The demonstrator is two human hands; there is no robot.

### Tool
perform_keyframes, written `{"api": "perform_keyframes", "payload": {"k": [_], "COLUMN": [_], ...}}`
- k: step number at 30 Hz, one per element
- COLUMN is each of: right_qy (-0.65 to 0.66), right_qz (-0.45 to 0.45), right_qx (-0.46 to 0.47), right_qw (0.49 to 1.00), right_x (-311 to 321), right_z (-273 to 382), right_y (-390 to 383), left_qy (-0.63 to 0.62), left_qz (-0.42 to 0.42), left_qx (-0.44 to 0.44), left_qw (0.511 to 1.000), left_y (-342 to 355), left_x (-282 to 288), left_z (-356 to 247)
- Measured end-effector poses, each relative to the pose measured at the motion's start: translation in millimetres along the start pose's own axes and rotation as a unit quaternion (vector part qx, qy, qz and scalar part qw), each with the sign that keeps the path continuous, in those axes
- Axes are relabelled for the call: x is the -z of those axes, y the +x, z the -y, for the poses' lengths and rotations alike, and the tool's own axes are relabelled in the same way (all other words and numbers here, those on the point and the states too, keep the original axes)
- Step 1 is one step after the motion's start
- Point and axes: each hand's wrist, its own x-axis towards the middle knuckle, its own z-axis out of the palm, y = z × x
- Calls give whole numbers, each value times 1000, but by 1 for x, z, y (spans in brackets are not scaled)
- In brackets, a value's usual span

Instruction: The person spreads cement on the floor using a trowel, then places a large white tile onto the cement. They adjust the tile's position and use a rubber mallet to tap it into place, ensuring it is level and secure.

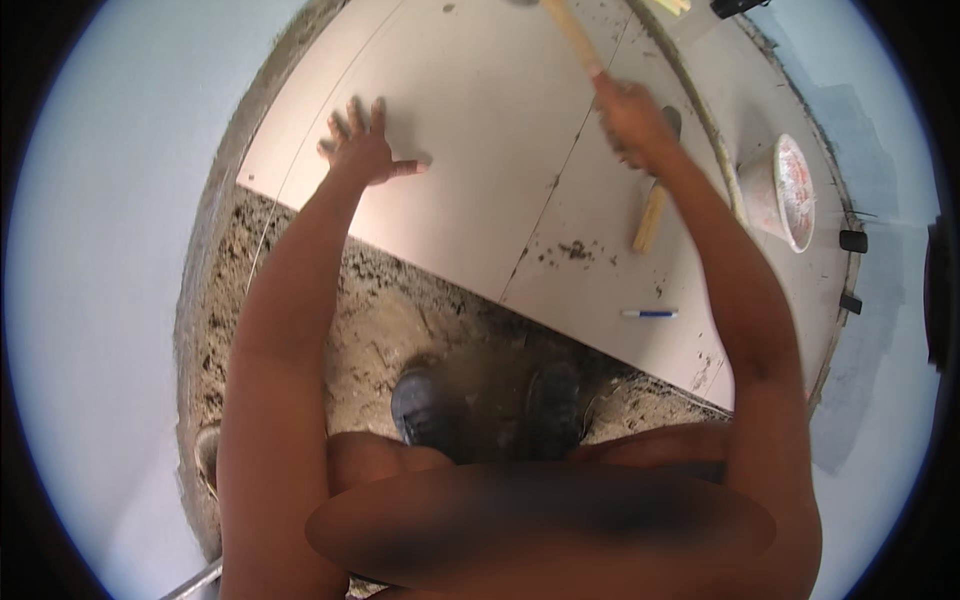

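Note:
My left hand (362,150) lies flat on a large pale floor tile (450,110), fingers spread. My right hand (635,125) is closed round the wooden handle of a hammer (575,35), raised over the tiles at the upper right. Its head is mostly cut off by the top edge of the picture. Below my right wrist, a tool with a wooden handle (650,218) rests on the neighbouring tile, and my hand and forearm hide part of it. A blue and white pen (650,314) lies nearer to me on the same tile.
Bare, rough mortar bed (375,310) lies under my dark shoes (430,405), up to the tiles' near edge. A whitish bucket (775,190) stands tilted-looking at the right. Crumbs of mortar (575,250) dot the tile. Pale blue walls (110,250) rise on both sides.

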Motion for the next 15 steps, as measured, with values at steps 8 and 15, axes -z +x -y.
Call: {"api": "perform_keyframes", "payload": {"k": [8,15], "right_qy": [89,-82], "right_qz": [38,131], "right_qx": [150,65], "right_qw": [984,986], "right_x": [28,-12], "right_z": [-33,-95], "right_y": [-103,-86], "left_qy": [20,29], "left_qz": [13,59], "left_qx": [-35,-22], "left_qw": [999,998], "left_y": [-66,-68], "left_x": [-30,-23], "left_z": [9,1]}}
